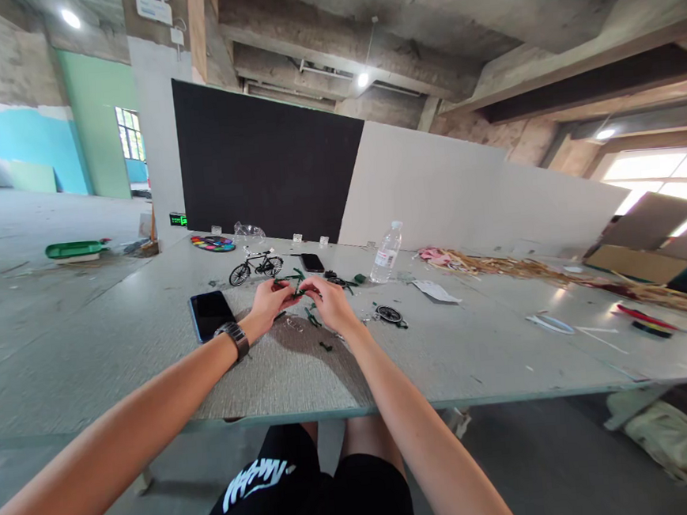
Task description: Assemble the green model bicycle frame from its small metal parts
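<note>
My left hand (271, 303), with a dark watch (234, 341) on its wrist, pinches a thin dark green plastic model part (296, 277) above the table. My right hand (326, 300) grips the same part from the other side; fingertips hide some of it. Just behind my left hand stands a small black model bicycle (254, 265). A loose black model wheel (389, 314) lies right of my right hand. Small green pieces (325, 346) are scattered below and around both hands.
A blue-edged phone (211, 314) lies left, and a dark phone (311, 263) lies behind my hands. A water bottle (386, 252) stands upright near a paper sheet (435, 291). A paint palette (212, 244) is at back left; wood strips (499, 265) spread right. A partition (264, 160) borders the table (126, 362).
</note>
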